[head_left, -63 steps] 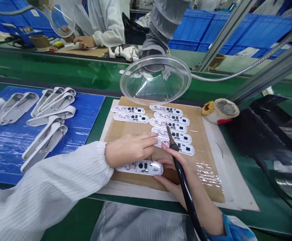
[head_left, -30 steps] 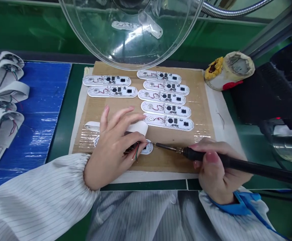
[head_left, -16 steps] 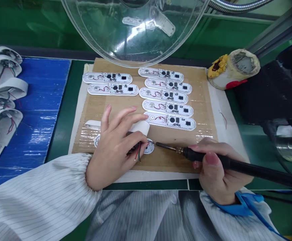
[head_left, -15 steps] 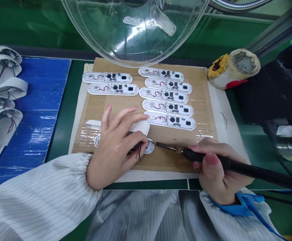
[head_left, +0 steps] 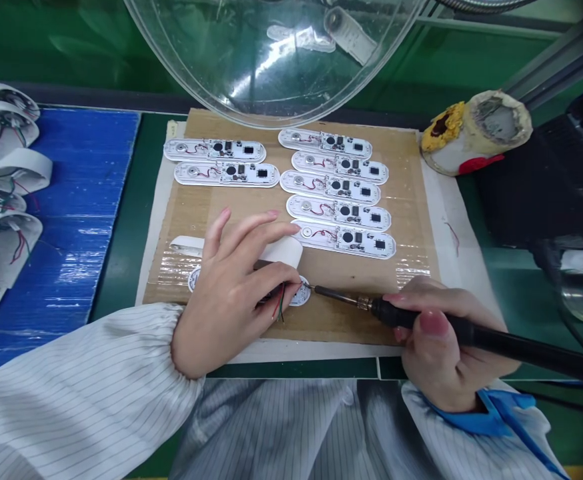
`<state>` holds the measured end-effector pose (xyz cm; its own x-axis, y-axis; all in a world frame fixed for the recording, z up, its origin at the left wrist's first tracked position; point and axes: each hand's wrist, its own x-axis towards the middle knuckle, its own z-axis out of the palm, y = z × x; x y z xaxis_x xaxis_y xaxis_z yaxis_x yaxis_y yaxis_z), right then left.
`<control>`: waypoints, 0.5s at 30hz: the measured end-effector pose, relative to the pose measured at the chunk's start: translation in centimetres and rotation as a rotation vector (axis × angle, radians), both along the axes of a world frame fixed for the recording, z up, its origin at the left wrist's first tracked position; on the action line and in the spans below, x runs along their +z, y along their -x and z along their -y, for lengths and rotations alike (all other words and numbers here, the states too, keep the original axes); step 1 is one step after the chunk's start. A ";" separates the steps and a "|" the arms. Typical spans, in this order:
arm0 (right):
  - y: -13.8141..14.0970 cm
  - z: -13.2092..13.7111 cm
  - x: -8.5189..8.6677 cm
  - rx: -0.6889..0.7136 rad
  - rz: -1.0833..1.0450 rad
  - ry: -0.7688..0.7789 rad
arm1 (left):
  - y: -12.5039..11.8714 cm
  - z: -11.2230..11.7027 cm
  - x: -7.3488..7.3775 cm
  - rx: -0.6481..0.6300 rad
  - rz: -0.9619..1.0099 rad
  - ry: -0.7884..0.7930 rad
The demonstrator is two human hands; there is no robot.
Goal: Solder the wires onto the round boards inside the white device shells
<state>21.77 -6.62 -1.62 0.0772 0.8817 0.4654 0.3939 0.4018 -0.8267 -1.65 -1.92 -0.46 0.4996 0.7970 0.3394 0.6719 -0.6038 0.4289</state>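
My right hand (head_left: 451,340) is closed around the black handle of a soldering iron (head_left: 386,312). The iron's tip touches or nearly touches the right end of a small white circuit board (head_left: 300,295) with rounded ends. Over that board lies my left hand (head_left: 241,287), its thumb and forefinger pinching thin red, green and black wires (head_left: 280,303) close to the tip. Its other fingers stretch across a curved white plastic housing (head_left: 287,252). The hand hides most of the board and the housing; exactly where the wire ends sit is too small to make out.
Several white strips with circuit boards (head_left: 344,240) lie in two columns on the cardboard (head_left: 351,273). White housings with wires (head_left: 6,233) stand on a blue sheet (head_left: 106,180) at left. A clear round shield (head_left: 196,87) hangs above. A stained can (head_left: 476,133) stands at back right.
My right hand and the soldering iron have shifted slightly to the right, the tip staying by the board's end. My left hand's pinch has moved slightly rightward, nearer the tip. The camera view has shifted a little.
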 end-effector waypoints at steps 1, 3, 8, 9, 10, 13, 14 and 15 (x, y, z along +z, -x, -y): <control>0.2 -0.1 0.0 -0.017 -0.024 -0.037 | 0.0 0.0 0.0 -0.005 -0.001 0.007; 0.5 -0.3 0.0 -0.030 -0.054 -0.052 | 0.2 0.1 -0.1 -0.017 -0.001 0.021; 0.6 -0.4 0.0 -0.011 -0.061 -0.025 | 0.4 0.0 0.1 -0.044 -0.013 0.061; 0.6 -0.3 -0.1 -0.015 -0.060 -0.025 | 0.5 -0.1 0.1 -0.047 -0.020 0.067; 0.5 -0.3 -0.1 -0.023 -0.058 -0.022 | 0.5 -0.1 0.2 -0.048 -0.024 0.067; 0.3 -0.4 -0.3 0.005 -0.038 -0.034 | 0.5 -0.1 0.1 -0.045 -0.025 0.058; 0.1 -0.4 -0.3 0.041 -0.026 -0.055 | 0.5 -0.1 0.1 -0.045 -0.024 0.055; -0.1 -0.5 -0.3 0.089 -0.013 -0.083 | 0.5 -0.1 0.1 -0.045 -0.026 0.055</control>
<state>21.85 -6.14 -1.87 0.0067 0.8441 0.5361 0.3433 0.5016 -0.7941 -2.18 -1.83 -0.40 0.5431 0.7909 0.2819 0.6561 -0.6093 0.4453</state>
